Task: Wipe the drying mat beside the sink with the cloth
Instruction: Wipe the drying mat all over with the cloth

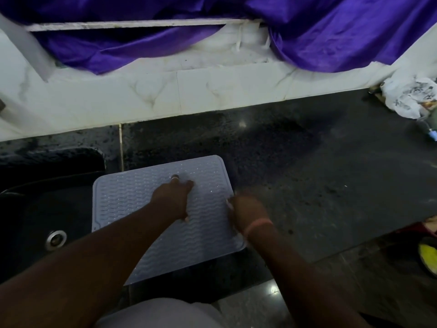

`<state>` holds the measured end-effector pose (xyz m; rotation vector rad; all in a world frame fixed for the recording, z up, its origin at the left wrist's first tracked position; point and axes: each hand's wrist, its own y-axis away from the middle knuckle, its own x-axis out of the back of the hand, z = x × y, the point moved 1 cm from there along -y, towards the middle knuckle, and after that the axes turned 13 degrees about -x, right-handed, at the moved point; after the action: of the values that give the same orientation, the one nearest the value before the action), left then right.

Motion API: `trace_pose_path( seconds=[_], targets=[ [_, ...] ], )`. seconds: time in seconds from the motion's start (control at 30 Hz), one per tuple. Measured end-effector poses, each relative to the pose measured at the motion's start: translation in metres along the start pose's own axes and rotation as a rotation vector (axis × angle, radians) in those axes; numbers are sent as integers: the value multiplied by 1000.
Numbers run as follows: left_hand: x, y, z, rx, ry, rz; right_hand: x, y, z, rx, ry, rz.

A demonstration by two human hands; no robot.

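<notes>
The drying mat [132, 197] is a pale grey-blue ribbed square on the dark counter, right of the sink [35, 209]; its left edge overhangs the basin. My left hand [172, 200] lies flat on the middle of the mat, fingers stretched forward and pressing down, with a ring on one finger. My right hand [246, 209], with a pink band at the wrist, is at the mat's right edge with its fingers curled over that edge; it is slightly blurred. No wiping cloth shows in either hand.
The black sink has a metal drain [56, 239]. Dark granite counter [319, 174] stretches right of the mat. A crumpled plastic bag [411, 95] lies at the far right by the white tiled wall [165, 95]. Purple fabric [331, 31] hangs above.
</notes>
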<state>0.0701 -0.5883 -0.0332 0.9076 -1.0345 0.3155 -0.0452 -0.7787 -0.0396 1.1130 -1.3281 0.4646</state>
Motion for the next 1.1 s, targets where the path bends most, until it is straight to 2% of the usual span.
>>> trace_pose_path(
  seconds=[0.1, 0.2, 0.27, 0.37, 0.5, 0.63, 0.73, 0.83, 1.0, 1.03, 1.1],
  targets=[
    [4, -7, -6, -18, -2, -43, -14, 39, 27, -29, 38, -155],
    [15, -16, -6, -25, 3, -33, 5, 28, 32, -87, 22, -331],
    [21, -22, -3, -8, 15, 7, 31, -3, 18, -147, -104, -296],
    [19, -25, -2, 29, 33, 72, 51, -66, -18, -132, -260, -117],
    [12, -28, -3, 61, 25, 72, 47, -111, -65, 3, -121, 32],
    [13, -34, -9, 53, 67, 57, 37, -113, -74, -30, -24, 134],
    [15, -38, -10, 70, 104, 24, 35, -96, -67, -32, 43, 77],
    [11, -40, -11, 52, 129, 97, 37, -72, -46, -48, 53, -43],
    [11, -39, -8, 63, 95, 141, 60, -73, -37, -75, 186, -346],
    [11, -38, -8, 68, 84, 129, 64, -80, -42, -83, 165, -332],
    [11, -38, -8, 83, 70, 82, 67, -97, -57, -99, 70, -177]
  ],
)
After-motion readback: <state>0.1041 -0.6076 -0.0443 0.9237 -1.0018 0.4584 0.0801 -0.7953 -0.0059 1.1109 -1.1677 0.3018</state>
